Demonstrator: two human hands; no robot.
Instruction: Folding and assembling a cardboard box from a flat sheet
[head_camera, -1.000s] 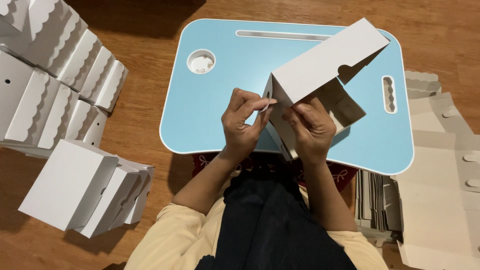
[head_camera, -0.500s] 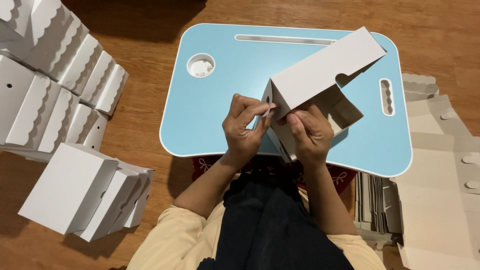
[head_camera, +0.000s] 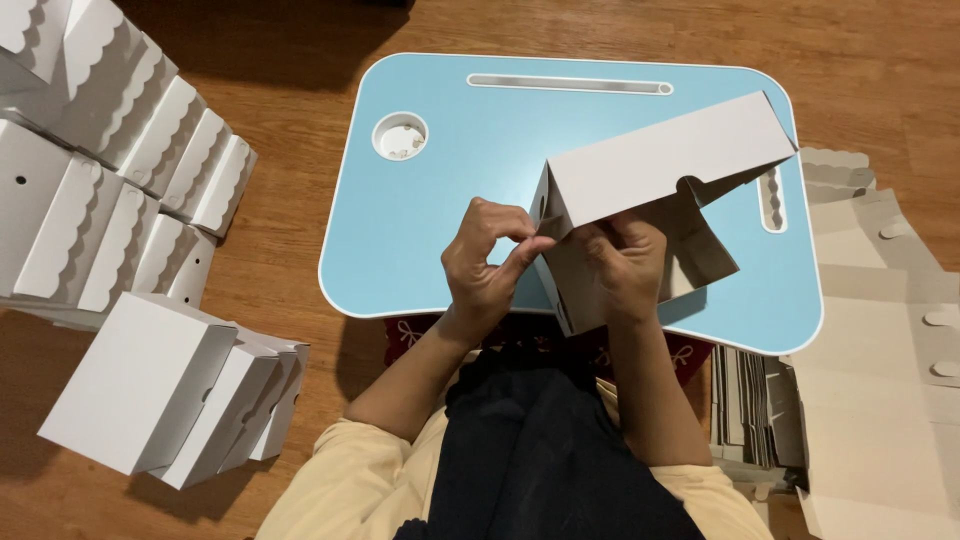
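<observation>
Spreading across the wooden floor, a blue lap table sits beneath a half-folded white cardboard box. Finished boxes lie stacked beside it. The right hand grips the box's near end; the left hand pinches its corner flap.

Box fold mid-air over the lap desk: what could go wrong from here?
1. The left hand pinches only a small flap at the corner of the box; it may crease or tear if pulled hard.
2. The right hand supports the box from below, with most of it overhanging the desk; a slipped grip could let the half-folded panels spring open.
</observation>
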